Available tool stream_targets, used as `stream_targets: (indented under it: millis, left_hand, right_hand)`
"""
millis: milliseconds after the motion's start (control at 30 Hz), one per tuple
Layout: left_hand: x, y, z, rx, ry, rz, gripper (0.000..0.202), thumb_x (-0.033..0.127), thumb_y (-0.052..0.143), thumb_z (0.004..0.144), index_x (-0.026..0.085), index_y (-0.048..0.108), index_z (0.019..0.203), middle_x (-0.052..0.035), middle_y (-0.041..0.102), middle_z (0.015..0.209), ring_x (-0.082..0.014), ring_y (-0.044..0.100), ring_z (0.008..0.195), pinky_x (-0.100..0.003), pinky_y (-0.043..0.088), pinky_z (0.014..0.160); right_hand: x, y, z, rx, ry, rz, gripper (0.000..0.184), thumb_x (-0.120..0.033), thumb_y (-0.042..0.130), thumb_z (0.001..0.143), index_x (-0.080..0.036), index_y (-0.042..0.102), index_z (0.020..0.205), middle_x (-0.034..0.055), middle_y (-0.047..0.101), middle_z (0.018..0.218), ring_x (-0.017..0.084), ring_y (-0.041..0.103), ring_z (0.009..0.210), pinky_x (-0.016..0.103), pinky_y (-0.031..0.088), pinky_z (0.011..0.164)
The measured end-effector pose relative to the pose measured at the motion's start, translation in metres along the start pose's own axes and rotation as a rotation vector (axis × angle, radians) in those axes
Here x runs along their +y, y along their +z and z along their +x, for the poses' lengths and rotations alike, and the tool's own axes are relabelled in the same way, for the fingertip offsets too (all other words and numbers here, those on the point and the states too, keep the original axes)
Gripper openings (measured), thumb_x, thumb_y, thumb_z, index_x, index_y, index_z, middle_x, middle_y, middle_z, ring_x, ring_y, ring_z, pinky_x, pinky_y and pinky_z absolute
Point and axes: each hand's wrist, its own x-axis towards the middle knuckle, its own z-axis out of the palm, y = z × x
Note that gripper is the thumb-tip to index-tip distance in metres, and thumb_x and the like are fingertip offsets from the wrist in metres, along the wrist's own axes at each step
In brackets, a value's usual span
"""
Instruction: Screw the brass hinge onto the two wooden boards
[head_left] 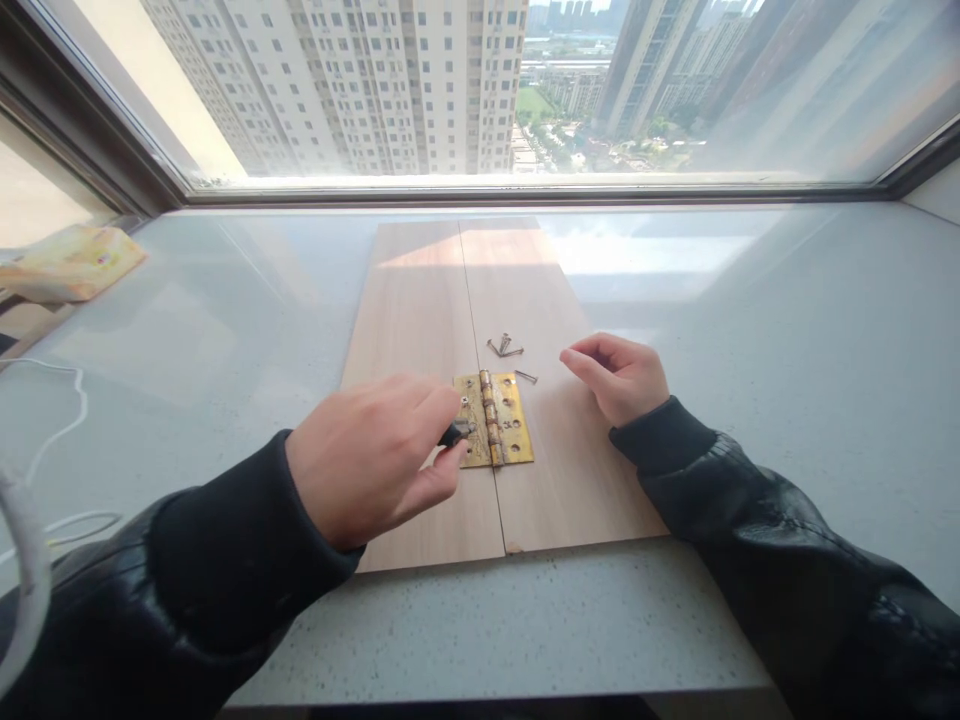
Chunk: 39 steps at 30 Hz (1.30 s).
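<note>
Two pale wooden boards [420, 300] lie side by side on a grey stone sill. A brass hinge [504, 420] spans their seam. My left hand [367, 460] is closed around a dark tool [454, 433] whose tip rests on the hinge's left leaf, where a screw head shows. My right hand [619, 375] rests on the right board beside the hinge, fingers curled loosely with nothing visible in them. A small pile of screws [505, 347] lies just beyond the hinge, and a single screw [526, 376] lies near its top right corner.
The sill [787, 330] runs wide to both sides, ending at a window frame [525, 190] behind the boards. A yellow packet [71, 262] lies at far left. A white cable [45, 440] loops near the left edge.
</note>
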Motion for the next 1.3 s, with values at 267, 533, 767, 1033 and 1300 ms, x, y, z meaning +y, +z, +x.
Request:
stream_targets:
  millis: [267,533,767,1033,1300]
  left_hand:
    - [0.006,-0.009,-0.002,-0.078,-0.253,0.247,0.051,0.055,0.033,0.093,0.022,0.043,0.055,-0.0012,0.049,0.044,-0.0192,0.043,0.036,-0.027,0.011,0.041]
    - [0.011,-0.019,0.019,-0.456,-0.271,0.203,0.041,0.048,0.028,0.093,0.022,0.046,0.067,-0.0025,0.052,0.051,-0.0214,0.050,0.043,-0.029,0.019,0.042]
    - [-0.008,-0.015,0.013,-0.371,-0.029,0.111,0.031,0.037,0.037,0.094,0.021,0.043,0.068,-0.0003,0.047,0.056,-0.0206,0.052,0.049,-0.030,0.029,0.046]
    - [-0.019,-0.007,-0.002,-0.187,0.117,0.059,0.027,0.035,0.039,0.096,0.020,0.050,0.076,-0.0009,0.053,0.065,-0.0195,0.053,0.057,-0.031,0.034,0.053]
    - [-0.010,0.003,0.003,-0.075,-0.081,0.252,0.047,0.050,0.031,0.096,0.022,0.048,0.064,-0.0012,0.049,0.045,-0.0166,0.038,0.037,-0.029,0.010,0.046]
  right_hand:
    - [-0.001,0.005,0.001,-0.186,-0.033,-0.067,0.027,-0.042,0.063,0.078,-0.016,0.068,0.071,-0.0010,0.057,0.055,0.011,0.045,0.052,0.028,0.037,0.053]
    - [-0.001,0.008,-0.001,-0.190,-0.015,-0.084,0.027,-0.041,0.060,0.079,-0.016,0.067,0.072,-0.0005,0.057,0.057,0.010,0.044,0.052,0.029,0.036,0.054]
    - [-0.004,0.012,0.000,-0.216,0.000,-0.121,0.021,-0.038,0.061,0.078,-0.018,0.068,0.077,-0.0013,0.056,0.060,0.011,0.046,0.054,0.029,0.037,0.055]
    - [-0.001,0.012,0.000,-0.222,-0.002,-0.143,0.022,-0.038,0.060,0.079,-0.018,0.068,0.076,0.0002,0.060,0.062,0.012,0.048,0.056,0.030,0.038,0.056]
    - [-0.007,0.012,0.000,-0.246,-0.044,-0.210,0.021,-0.038,0.060,0.081,-0.018,0.068,0.081,-0.0004,0.061,0.064,0.011,0.048,0.054,0.030,0.038,0.059]
